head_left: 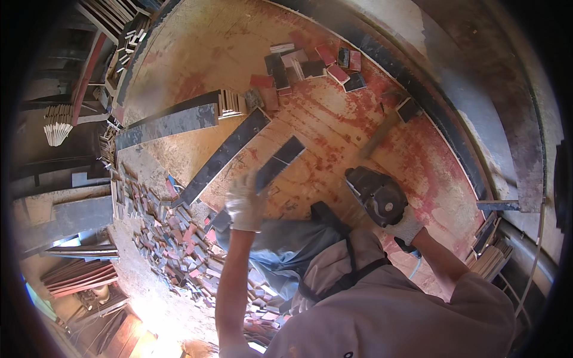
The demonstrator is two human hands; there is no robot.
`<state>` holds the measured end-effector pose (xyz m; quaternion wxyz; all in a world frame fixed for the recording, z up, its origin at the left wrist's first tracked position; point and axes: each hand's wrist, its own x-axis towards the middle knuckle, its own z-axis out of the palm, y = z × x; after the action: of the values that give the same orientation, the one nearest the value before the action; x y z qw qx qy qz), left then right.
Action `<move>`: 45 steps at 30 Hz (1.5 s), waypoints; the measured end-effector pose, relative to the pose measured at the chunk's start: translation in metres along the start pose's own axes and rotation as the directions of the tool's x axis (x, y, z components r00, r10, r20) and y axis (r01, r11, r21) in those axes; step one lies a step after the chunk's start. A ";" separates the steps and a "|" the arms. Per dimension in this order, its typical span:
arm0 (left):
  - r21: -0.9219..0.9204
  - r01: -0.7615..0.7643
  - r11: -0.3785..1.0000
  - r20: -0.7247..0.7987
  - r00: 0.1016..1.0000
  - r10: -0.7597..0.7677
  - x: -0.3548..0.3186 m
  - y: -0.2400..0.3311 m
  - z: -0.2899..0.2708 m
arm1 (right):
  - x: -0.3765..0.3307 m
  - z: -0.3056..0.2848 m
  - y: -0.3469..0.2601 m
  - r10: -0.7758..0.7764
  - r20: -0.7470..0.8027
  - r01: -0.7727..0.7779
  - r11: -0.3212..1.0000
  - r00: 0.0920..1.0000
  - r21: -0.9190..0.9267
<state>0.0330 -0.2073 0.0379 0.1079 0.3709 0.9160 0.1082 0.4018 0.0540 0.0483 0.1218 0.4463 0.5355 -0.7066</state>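
left gloved hand (pixel 245 206) clamped on the near end of a long dark plywood strip (pixel 271 167) lying flat on the red-stained board (pixel 334 128), right gloved hand (pixel 406 227) wrapped tight around a handheld circular saw (pixel 377 195), offcut scraps (pixel 179 238) piled left

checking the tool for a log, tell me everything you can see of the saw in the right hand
The saw is a dark handheld circular saw with a round grey housing and a black body, dusty and worn. It rests on the reddish board, just right of the dark strip. The gloved right hand grips its near end; nothing else touches it. Its blade is hidden underneath.
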 end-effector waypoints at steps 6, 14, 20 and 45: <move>-0.204 0.033 0.979 -0.173 0.983 -0.069 0.061 0.074 -0.003 | -0.012 0.010 -0.031 -0.042 -0.067 0.024 0.969 0.997 -0.247; 0.233 0.312 0.921 0.047 0.942 -0.331 0.209 0.106 0.023 | -0.014 0.024 -0.043 -0.164 0.002 0.164 0.985 0.986 -0.051; 0.162 0.204 0.965 -0.025 0.979 -0.203 0.200 0.116 0.036 | -0.023 0.033 -0.033 -0.144 -0.025 0.143 0.911 0.989 0.387; -0.285 -0.092 0.954 -0.183 0.982 0.040 0.026 0.073 0.059 | -0.026 0.022 -0.028 -0.192 0.014 0.192 0.981 0.981 0.020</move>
<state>0.0793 -0.1310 -0.0013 0.0767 0.3705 0.8829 0.2779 0.3874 0.0383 0.0869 0.0533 0.3883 0.5685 -0.7233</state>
